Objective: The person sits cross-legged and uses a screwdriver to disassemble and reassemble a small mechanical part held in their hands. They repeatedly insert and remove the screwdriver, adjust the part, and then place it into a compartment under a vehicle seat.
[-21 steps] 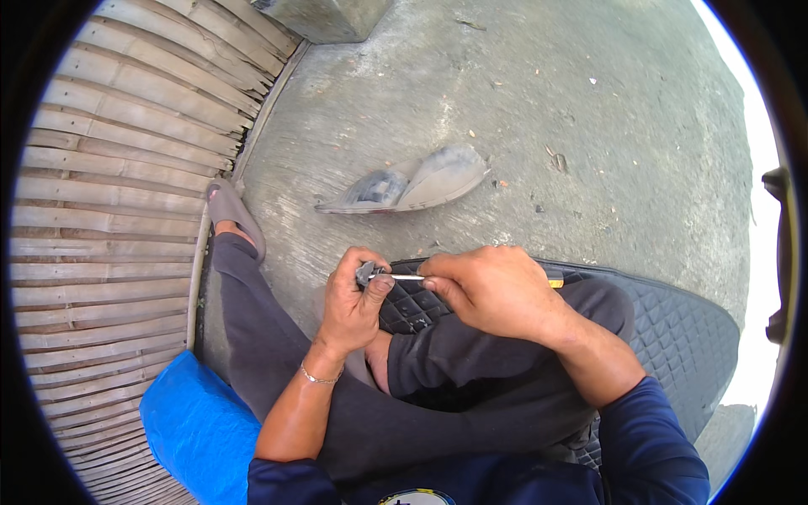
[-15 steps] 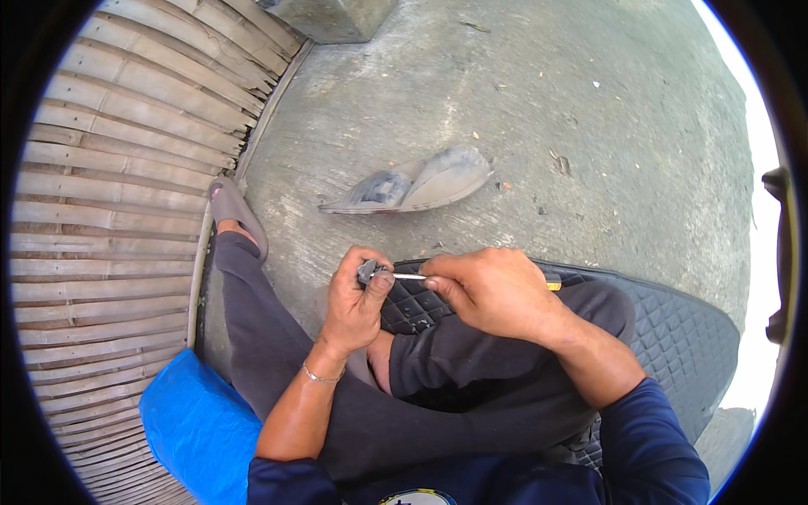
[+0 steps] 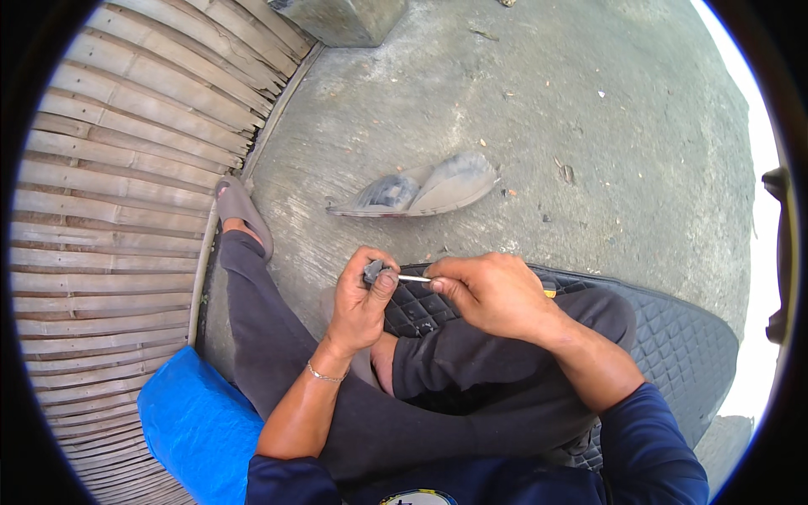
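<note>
My left hand (image 3: 360, 305) is closed around a small dark grey part (image 3: 372, 271), pinched between thumb and fingers; its exact kind is not clear. My right hand (image 3: 497, 295) grips a screwdriver (image 3: 414, 279), whose thin metal shaft points left and meets the grey part at my left thumb. Most of the handle is hidden in my palm. A yellow and black end, in line with the shaft, shows past the back of the hand. Both hands are above my bent leg and a black quilted mat (image 3: 682, 353).
On the concrete floor ahead lies a dusty grey curved, shell-like piece (image 3: 421, 187). Bamboo slats (image 3: 126, 215) line the left side, with a blue sack (image 3: 198, 425) beside me. A concrete block (image 3: 345, 21) stands far left. My slippered foot (image 3: 244, 215) rests by the slats.
Both hands keep their hold and almost the same pose. The whole view has shifted slightly, with the floor things a little lower and to the right.
</note>
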A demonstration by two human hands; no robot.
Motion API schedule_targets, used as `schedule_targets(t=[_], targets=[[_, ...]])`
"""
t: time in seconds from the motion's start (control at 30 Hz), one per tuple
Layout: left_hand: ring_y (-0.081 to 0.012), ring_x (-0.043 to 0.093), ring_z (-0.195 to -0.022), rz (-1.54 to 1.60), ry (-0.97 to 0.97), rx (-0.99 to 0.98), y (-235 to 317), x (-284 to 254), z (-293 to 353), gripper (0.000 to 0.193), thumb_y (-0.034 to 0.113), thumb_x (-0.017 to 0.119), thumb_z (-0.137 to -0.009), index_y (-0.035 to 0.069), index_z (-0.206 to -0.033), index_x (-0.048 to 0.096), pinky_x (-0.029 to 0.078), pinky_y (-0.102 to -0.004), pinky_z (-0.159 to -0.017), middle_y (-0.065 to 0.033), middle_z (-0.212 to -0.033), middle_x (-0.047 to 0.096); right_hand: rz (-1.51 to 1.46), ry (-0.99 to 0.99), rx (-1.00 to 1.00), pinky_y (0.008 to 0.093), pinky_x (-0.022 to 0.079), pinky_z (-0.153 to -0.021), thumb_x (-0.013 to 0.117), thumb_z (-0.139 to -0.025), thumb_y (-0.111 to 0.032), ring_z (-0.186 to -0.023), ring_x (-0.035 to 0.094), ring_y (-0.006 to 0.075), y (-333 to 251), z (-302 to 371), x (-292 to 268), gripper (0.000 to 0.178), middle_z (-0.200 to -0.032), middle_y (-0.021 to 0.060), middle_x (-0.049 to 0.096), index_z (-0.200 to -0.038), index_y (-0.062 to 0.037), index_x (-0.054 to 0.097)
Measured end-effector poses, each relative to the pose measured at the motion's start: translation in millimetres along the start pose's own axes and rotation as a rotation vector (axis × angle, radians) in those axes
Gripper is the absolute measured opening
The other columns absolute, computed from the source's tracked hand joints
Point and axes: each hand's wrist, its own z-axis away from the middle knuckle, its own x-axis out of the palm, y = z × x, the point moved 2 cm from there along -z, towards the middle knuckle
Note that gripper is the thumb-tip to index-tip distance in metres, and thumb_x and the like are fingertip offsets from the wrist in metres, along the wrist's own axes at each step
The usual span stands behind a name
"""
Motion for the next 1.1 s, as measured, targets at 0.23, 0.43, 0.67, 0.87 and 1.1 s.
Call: schedule_targets(t=[0.23, 0.43, 0.67, 0.87, 1.1], targets=[[-0.0134, 0.058, -0.084, -0.236, -0.133, -0.116, 0, -1, -2, 0.033, 0.037, 0.062, -0.105, 0.005, -0.113, 0.058, 0.048, -0.0295, -0.077, -0.0032, -0.091, 0.062, 0.146, -0.095, 0.04, 0.0537, 0.053, -0.07, 0.061, -0.099, -0.034, -0.082, 0.07, 0.04, 2, 2, -20, 0.021, -0.081, 0.0153, 0.072, -0.106, -0.0189, 0.073], [-0.0243, 0.067, -0.089, -0.416, -0.215, -0.188, 11, 0, -6, 0.04, 0.042, 0.053, -0.107, 0.006, -0.124, 0.057, 0.051, -0.0366, -0.082, -0.0112, -0.097, 0.067, 0.194, -0.117, 0.058, 0.0541, 0.053, -0.071, 0.06, -0.099, -0.033, -0.082, 0.07, 0.041, 2, 5, -24, 0.021, -0.082, 0.0168, 0.072, -0.108, -0.0186, 0.072], [-0.0279, 0.069, -0.084, -0.523, -0.107, -0.116, 3, 6, -6, 0.051, 0.053, 0.051, -0.105, 0.007, -0.128, 0.054, 0.052, -0.0386, -0.079, -0.013, -0.089, 0.066, 0.181, -0.139, 0.083, 0.0546, 0.054, -0.072, 0.058, -0.1, -0.032, -0.083, 0.071, 0.042, 5, 7, -27, 0.022, -0.083, 0.0185, 0.072, -0.109, -0.0169, 0.072], [-0.0263, 0.069, -0.082, -0.573, -0.32, -0.286, 6, 0, -15, 0.039, 0.04, 0.057, -0.106, 0.004, -0.121, 0.051, 0.053, -0.037, -0.078, -0.0127, -0.094, 0.071, 0.197, -0.175, 0.092, 0.0541, 0.054, -0.073, 0.058, -0.1, -0.031, -0.083, 0.07, 0.0419, 7, 6, -30, 0.022, -0.083, 0.0185, 0.072, -0.108, -0.0162, 0.072], [-0.0117, 0.063, -0.084, -0.172, -0.432, -0.484, 18, -5, -22, 0.03, 0.022, 0.068, -0.102, 0.004, -0.117, 0.049, 0.051, -0.0264, -0.078, -0.0062, -0.093, 0.069, 0.196, -0.175, 0.044, 0.0532, 0.054, -0.071, 0.059, -0.099, -0.031, -0.082, 0.071, 0.0404, 7, 8, -30, 0.021, -0.081, 0.017, 0.072, -0.106, -0.0169, 0.073]])
